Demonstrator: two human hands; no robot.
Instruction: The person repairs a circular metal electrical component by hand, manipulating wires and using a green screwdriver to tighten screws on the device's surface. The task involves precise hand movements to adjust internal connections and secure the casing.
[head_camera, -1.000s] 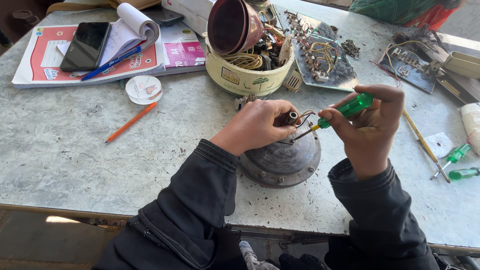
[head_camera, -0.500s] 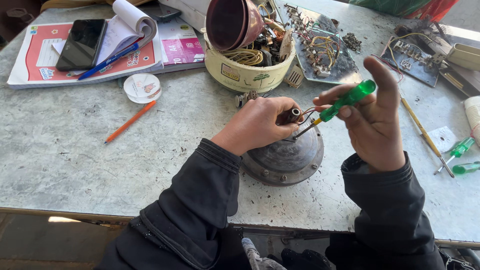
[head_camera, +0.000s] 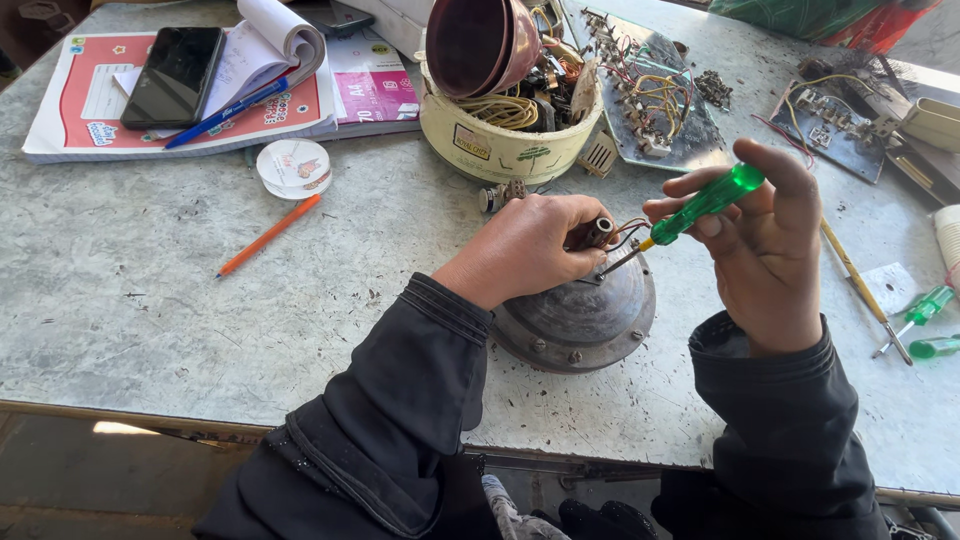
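A round, dusty metal fan motor housing (head_camera: 585, 320) lies on the stone table, a short shaft and thin coloured wires sticking out of its top. My left hand (head_camera: 525, 245) rests on the housing and grips the shaft. My right hand (head_camera: 765, 240) holds a green-handled screwdriver (head_camera: 705, 205) between thumb and fingers. Its metal tip slants down-left and touches the top of the housing right beside my left fingers.
Behind the motor stands a cream tub (head_camera: 505, 130) full of wire coils, with a maroon cup on top. Circuit boards (head_camera: 660, 100) lie at the back right. A phone (head_camera: 175, 75), notebooks and blue pen sit back left, with a tape roll (head_camera: 292, 167) and orange pencil (head_camera: 268, 235). More green screwdrivers (head_camera: 920, 320) lie right.
My right hand has lifted slightly and tilted the screwdriver handle higher, fingers spreading along it. My left hand stays on the shaft.
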